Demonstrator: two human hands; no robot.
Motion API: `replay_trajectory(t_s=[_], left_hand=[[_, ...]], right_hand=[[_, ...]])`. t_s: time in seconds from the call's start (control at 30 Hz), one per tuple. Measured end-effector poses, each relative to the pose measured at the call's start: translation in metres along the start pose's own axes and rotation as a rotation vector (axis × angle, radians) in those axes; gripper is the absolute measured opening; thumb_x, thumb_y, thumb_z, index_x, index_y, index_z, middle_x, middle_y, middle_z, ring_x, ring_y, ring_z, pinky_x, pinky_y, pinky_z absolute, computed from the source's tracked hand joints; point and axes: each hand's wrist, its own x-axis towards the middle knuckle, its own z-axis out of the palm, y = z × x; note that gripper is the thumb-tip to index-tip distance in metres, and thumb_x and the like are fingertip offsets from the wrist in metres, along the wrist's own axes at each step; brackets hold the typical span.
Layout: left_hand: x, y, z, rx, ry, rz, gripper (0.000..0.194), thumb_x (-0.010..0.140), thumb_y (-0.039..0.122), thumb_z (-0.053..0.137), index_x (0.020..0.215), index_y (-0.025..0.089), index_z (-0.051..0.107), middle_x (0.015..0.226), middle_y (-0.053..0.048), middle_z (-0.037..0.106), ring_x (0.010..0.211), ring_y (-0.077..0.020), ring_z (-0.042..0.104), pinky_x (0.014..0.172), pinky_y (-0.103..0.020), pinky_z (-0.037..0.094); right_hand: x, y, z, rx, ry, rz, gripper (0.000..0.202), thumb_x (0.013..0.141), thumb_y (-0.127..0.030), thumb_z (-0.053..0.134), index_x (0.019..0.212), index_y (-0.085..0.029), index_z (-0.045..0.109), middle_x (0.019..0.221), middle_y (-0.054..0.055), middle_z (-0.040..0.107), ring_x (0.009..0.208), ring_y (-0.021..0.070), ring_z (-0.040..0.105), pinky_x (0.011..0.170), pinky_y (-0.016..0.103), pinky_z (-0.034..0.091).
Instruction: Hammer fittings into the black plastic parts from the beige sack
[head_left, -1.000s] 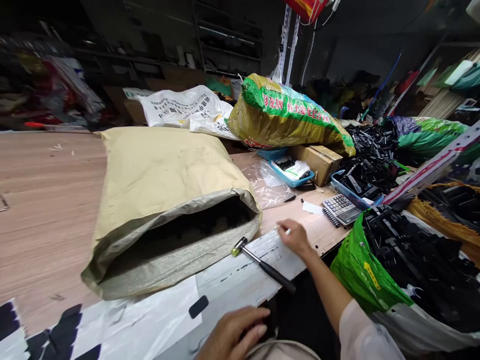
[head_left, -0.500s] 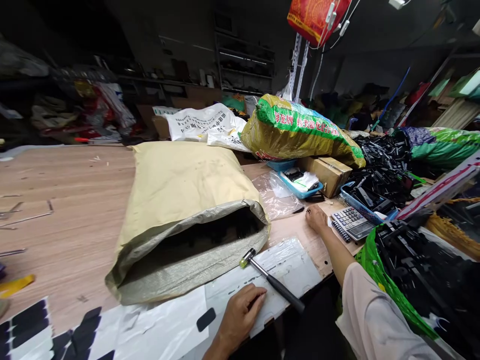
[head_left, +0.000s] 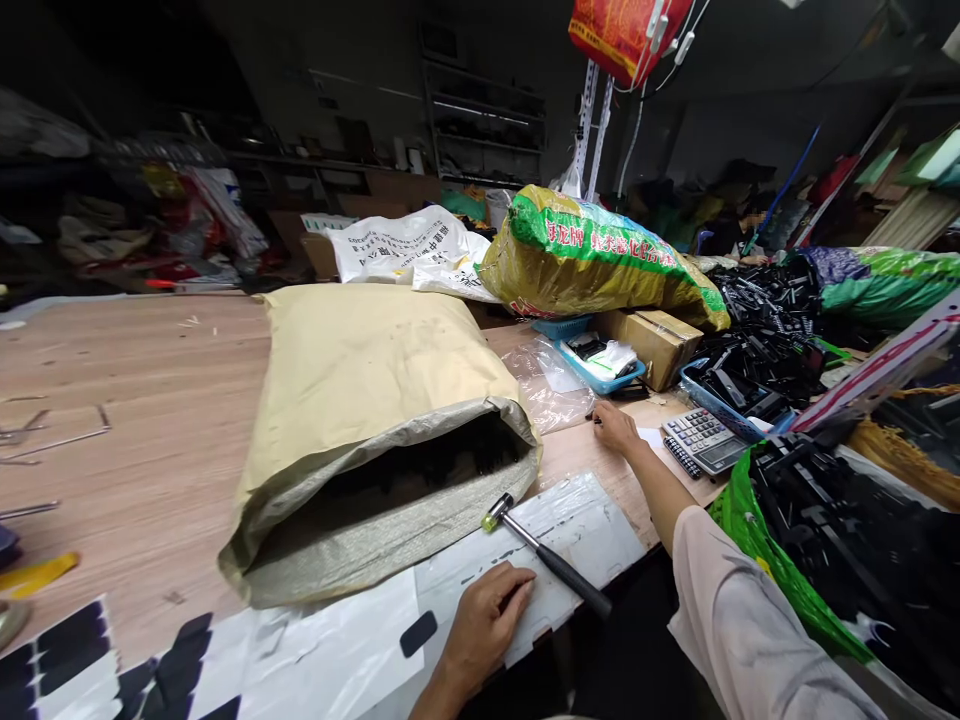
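Note:
My left hand [head_left: 489,618] rests loosely curled on the white sheet [head_left: 322,655] at the table's front edge, with nothing visible in it. Beside it lies a hammer [head_left: 546,552] with a black handle and a yellowish tip. A small black oval pad [head_left: 418,634] is to its left. Farther right, my right hand [head_left: 616,430] reaches over the table, its fingertips closed on a small dark piece [head_left: 591,415], too small to identify. A clear plastic bag [head_left: 551,385] lies just beyond those fingers. The large beige sack [head_left: 382,340] lies with its mouth towards me, dark contents inside.
A calculator [head_left: 705,440] and a blue basket of black parts [head_left: 727,395] are right of my right hand. Behind stand a blue tray [head_left: 604,378], a cardboard box [head_left: 660,345] and a full green-and-gold sack [head_left: 600,250]. Hex keys [head_left: 67,435] lie at left.
My right hand has moved slightly left, and its fingertips have come onto the small dark piece that lay beside it. The left hand stays in place by the hammer.

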Motion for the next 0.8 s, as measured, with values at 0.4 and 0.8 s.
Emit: replay_trajectory(t_s=[0.4, 0.8], left_hand=[[0.002, -0.001, -0.009, -0.107, -0.028, -0.119, 0.029, 0.095, 0.041, 0.058, 0.092, 0.02, 0.077, 0.075, -0.004, 0.07, 0.066, -0.0158, 0.064, 0.064, -0.025, 0.05], [0.001, -0.007, -0.004, -0.821, 0.114, -0.402, 0.062, 0.07, 0.035, 0.084, 0.125, 0.017, 0.064, 0.097, -0.006, 0.071, 0.082, -0.0189, 0.067, 0.073, -0.029, 0.055]], right_hand=[[-0.072, -0.041, -0.009, 0.444, 0.092, 0.148, 0.014, 0.09, -0.025, 0.054, 0.1, -0.02, 0.063, 0.09, 0.003, 0.069, 0.073, 0.0167, 0.06, 0.065, 0.026, 0.048], [-0.183, -0.18, 0.001, 1.404, -0.274, 0.056, 0.018, 0.072, -0.031, 0.079, 0.084, -0.021, 0.068, 0.09, 0.001, 0.071, 0.078, 0.0171, 0.065, 0.057, 0.022, 0.053]])
